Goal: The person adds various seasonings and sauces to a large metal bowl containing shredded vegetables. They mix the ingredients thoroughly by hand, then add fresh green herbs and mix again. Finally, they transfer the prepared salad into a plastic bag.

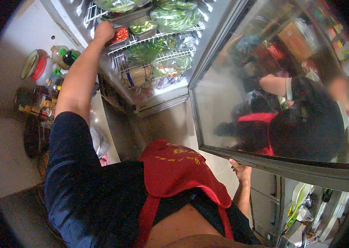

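Observation:
My left hand [104, 32] reaches into an open refrigerator and grips the near left end of a metal container of chopped red chillies [120, 34]; most of its fingers are hidden. Beside that container, on the same wire shelf [137, 41], a second metal container holds chopped green and white pieces [143, 27]. Bagged leafy greens [176, 19] lie to the right of it. At the lower edge of the open glass refrigerator door [224, 124], my right hand [241, 170] holds the frame, its fingers partly hidden behind it.
Lower wire shelves hold herbs [143, 51] and bagged vegetables [171, 66]. Jars and bottles [43, 69] stand at the left by the wall. Through or in the door glass a person in dark clothing [307, 124] and a cardboard box [297, 40] show. More shelves with goods [314, 214] are at lower right.

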{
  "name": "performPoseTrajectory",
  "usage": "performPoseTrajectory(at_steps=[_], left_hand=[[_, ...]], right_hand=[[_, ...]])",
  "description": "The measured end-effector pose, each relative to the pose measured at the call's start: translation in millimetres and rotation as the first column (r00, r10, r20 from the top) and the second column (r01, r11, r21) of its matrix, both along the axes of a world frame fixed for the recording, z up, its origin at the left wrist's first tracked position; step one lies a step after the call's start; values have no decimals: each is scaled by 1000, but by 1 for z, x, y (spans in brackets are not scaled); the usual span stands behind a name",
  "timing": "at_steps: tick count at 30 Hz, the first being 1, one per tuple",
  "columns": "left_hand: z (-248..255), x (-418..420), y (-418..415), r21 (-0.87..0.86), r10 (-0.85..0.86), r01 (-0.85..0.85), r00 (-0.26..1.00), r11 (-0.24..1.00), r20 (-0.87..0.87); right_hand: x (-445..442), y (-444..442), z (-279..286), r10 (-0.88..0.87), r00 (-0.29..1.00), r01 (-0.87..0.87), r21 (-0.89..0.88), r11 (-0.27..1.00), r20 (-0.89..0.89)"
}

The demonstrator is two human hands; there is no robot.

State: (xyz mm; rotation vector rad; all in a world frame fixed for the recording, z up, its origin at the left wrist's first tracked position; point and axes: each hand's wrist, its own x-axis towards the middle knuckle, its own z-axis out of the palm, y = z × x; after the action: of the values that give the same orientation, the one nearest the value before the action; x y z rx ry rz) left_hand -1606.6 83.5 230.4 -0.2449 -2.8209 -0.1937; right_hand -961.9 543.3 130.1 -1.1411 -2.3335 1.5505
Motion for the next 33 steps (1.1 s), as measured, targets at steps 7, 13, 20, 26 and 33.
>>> performPoseTrajectory(at_steps=[7,13,20,26,33], left_hand=[[4,54,13,991,-285,-113,954,-65,90],[-4,295,66,997,-264,-62,963,-48,47],[-68,629,63,888,-27,-384,920,-251,390],[-72,893,51,887,560,-352,688,-298,461],[-48,1088,34,746,927,-650,175,-145,332]], right_hand=[[9,34,-30,238,971,-238,-20,971,-36],[11,59,-20,466,870,-418,-262,870,161],[-44,17,-21,970,85,-991,117,59,228],[-40,-86,-28,944,-157,-979,79,-187,289],[21,-239,-34,618,-695,-535,312,-786,367]])
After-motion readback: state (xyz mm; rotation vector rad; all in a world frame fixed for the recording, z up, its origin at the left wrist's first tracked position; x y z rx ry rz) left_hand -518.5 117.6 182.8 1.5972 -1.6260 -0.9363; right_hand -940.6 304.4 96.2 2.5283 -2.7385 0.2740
